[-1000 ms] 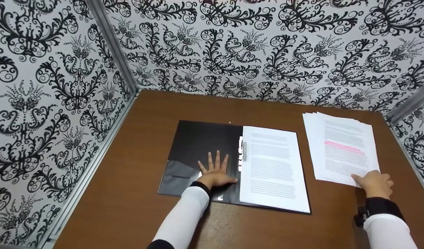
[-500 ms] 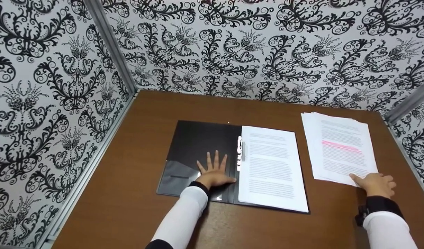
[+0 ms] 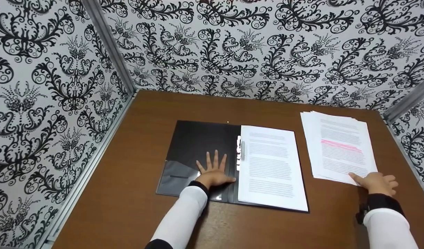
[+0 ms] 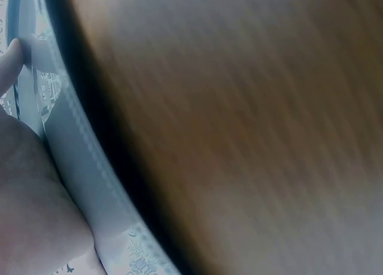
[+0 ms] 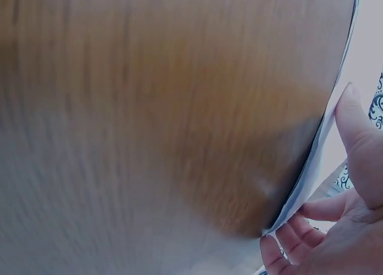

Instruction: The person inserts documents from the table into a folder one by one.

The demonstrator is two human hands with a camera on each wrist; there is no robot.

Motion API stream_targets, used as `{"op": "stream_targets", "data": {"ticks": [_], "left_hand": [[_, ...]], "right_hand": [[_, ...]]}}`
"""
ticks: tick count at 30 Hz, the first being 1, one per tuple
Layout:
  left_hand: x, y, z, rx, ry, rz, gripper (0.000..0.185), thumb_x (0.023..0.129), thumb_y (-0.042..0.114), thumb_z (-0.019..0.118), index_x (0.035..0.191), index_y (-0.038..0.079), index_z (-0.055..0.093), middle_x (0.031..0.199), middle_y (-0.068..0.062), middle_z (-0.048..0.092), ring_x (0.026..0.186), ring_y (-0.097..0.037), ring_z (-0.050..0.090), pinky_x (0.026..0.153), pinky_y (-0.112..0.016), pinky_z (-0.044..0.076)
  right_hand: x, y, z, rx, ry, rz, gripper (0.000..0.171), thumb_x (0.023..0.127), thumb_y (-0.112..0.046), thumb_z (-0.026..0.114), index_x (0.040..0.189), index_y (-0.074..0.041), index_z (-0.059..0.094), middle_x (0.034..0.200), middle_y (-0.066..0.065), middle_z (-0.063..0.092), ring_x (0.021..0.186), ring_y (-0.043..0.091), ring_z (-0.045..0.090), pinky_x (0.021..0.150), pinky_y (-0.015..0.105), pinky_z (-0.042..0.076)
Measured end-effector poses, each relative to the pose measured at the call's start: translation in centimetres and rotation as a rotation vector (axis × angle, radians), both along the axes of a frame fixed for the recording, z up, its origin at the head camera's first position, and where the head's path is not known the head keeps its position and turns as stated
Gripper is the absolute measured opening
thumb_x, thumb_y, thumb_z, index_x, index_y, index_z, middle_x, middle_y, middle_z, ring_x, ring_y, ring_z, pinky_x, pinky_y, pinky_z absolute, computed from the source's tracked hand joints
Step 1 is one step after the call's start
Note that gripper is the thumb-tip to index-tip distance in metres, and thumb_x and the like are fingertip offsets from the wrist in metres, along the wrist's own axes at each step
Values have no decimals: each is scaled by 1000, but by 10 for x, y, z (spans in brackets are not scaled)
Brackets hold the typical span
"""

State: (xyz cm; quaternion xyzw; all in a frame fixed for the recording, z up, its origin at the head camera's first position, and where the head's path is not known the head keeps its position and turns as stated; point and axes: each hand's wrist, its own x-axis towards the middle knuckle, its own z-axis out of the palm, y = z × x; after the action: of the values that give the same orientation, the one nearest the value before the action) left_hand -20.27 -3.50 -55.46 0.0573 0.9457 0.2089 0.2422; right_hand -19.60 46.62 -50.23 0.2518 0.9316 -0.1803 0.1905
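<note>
A black folder [image 3: 201, 138] lies spread open on the table in the head view, with printed white sheets [image 3: 270, 166] on its right half beside a metal clip [image 3: 243, 151]. My left hand [image 3: 213, 174] rests palm down on the left cover, fingers spread and straight, thumb reaching toward the spine. Over at the right is a loose stack of printed paper [image 3: 340, 148], its top sheet marked with a pink highlighted line. At its lower right corner, my right hand [image 3: 376, 183] lays the thumb on the paper, and the other fingers reach past the side edge, loosely bent in the right wrist view.
The brown wooden table [image 3: 125, 166] ends at a patterned black-and-white back wall [image 3: 232, 48] and a matching left wall [image 3: 42, 121]. A clear pocket [image 3: 177, 178] is on the folder's lower left. Grey metal frame posts [image 3: 108, 45] stand at the corners.
The right hand's fingers have spread out a little to the right, while its thumb stays on the stack. My left hand keeps its place on the folder.
</note>
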Motion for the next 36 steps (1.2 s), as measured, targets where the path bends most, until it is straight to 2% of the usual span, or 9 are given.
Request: {"op": "stream_targets", "data": {"ticks": [9,18,26,36], "left_hand": [[-4,2,-5,-8,4,-6,105,80,66,61,156,31,-2,159,-3,-28,140,-34,-35,102,-69,-24],[-4,2,-4,-9,2,-4,105,80,68,59,156,31,-4,159,-3,-28,140,-35,-35,101,-71,-23],[-3,2,-3,-9,-2,-10,104,82,66,59,156,30,-3,159,-3,-28,140,-34,-35,102,-70,-23],[-3,0,-6,-18,8,-12,105,81,68,58,156,31,-4,159,-4,-28,141,-35,-34,102,-71,-22]], "right_hand": [[2,4,-2,-15,-18,-33,116,85,-69,49,124,35,15,111,52,15,109,62,19,91,66,31],[1,3,-4,0,11,-35,117,85,-67,51,122,37,12,112,53,18,105,60,23,88,63,35],[2,4,-5,-35,12,-69,117,86,-65,53,127,35,7,119,55,12,113,63,19,93,66,31],[2,2,-11,-52,96,-95,118,83,-62,59,128,31,3,122,56,10,112,64,18,91,67,29]]}}
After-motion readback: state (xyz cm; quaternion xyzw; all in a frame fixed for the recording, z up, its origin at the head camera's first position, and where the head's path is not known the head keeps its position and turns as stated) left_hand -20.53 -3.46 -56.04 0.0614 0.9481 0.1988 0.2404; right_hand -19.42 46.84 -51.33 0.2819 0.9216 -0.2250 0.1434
